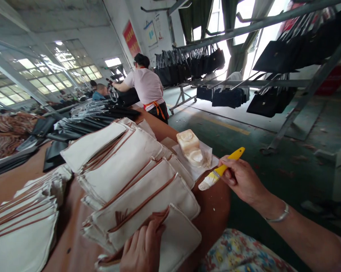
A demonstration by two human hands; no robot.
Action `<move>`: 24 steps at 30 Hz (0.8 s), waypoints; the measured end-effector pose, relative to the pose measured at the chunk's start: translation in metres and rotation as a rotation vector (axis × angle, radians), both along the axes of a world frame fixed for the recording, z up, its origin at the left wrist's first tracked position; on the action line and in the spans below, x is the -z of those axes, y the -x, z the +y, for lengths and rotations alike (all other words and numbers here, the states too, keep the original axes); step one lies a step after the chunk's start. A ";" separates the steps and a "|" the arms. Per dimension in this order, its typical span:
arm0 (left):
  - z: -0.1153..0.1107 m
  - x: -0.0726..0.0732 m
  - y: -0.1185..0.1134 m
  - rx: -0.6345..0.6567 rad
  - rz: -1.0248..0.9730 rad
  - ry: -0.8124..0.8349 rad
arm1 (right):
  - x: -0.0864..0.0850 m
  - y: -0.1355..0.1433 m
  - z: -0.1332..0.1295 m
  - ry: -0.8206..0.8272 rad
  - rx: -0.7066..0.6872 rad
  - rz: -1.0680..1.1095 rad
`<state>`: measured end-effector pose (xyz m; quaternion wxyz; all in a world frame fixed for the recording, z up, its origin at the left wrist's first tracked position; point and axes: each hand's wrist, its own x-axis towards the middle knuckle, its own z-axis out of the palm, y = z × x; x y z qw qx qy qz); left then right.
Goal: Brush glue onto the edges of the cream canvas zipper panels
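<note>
My right hand [238, 175] is closed round the yellow handle of a brush [220, 169], whose bristles are coated with something whitish. The brush is over the table's right edge. At the bottom centre, my left hand [144, 245] grips the brown edge of the nearest cream leather piece [180, 238], with its fingers curled over it. That piece lies at the front of a row of overlapping cream pieces [125, 162] with brown edges. Behind the brush, a stained, cream-coloured container [189, 145] stands on white paper [208, 153].
More cream pieces [23, 234] lie at the left on the brown table [74, 234]. Black bags [82, 122] are stacked farther back. A person [149, 85] in a pink top stands beyond. Racks of black bags [284, 54] are at the right.
</note>
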<state>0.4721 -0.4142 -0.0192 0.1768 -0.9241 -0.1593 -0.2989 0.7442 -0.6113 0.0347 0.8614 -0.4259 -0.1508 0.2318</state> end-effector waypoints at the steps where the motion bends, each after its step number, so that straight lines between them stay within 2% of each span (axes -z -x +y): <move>1: 0.002 -0.001 -0.007 -0.040 0.035 0.044 | 0.000 0.002 0.003 0.000 -0.002 0.007; 5: 0.008 -0.014 -0.040 -0.125 0.230 0.265 | 0.002 0.013 0.013 0.032 0.003 0.025; 8: 0.010 -0.024 -0.061 -0.103 0.451 0.350 | 0.007 0.018 0.015 0.047 -0.005 0.018; 11: 0.009 -0.026 -0.070 -0.070 0.576 0.379 | 0.012 0.020 0.014 0.049 -0.024 0.025; 17: 0.002 -0.006 -0.057 -0.052 0.430 0.234 | 0.022 0.019 0.011 0.068 -0.044 0.029; 20: -0.001 -0.004 -0.054 -0.070 0.356 0.380 | 0.025 0.018 0.012 0.076 -0.044 0.038; 24: 0.001 -0.011 -0.060 -0.035 0.346 0.596 | 0.029 0.020 0.017 0.104 -0.035 -0.001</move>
